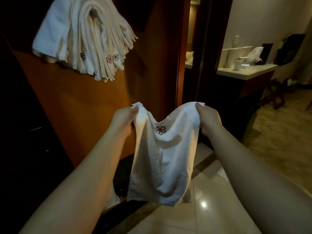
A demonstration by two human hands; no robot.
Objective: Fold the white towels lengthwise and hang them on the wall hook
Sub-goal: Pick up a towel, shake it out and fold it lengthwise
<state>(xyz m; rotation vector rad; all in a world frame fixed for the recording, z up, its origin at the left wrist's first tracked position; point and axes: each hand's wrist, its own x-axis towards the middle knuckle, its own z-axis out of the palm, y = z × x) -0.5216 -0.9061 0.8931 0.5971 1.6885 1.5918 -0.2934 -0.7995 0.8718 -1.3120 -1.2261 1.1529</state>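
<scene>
A: What kind of room is it?

B: Dim. A brown wooden wall (94,102) fills the left and middle, with a dark doorway to its right. Through it, far right, a pale bench (244,72) carries a white cup (237,65), a tall white bottle and some clutter too blurred to name. The floor (211,208) is glossy tile, with a lamp's reflection showing on it near the right.

A: And the towel?

B: Held in the air, in the near middle, in front of the wall. The left hand (124,119) is clenched on the towel's (162,157) top left corner, the right hand (209,120) on its top right corner. The top edge sags between them and the cloth hangs loose below. A dark red flower mark (160,130) sits just under the sag.

A: Any others?

B: A thick bunch of folded towels (84,39) hangs high on the wall, far left, well apart from the held one. Several show the same flower marks near their lower ends. The hook itself is buried in the folds.
</scene>
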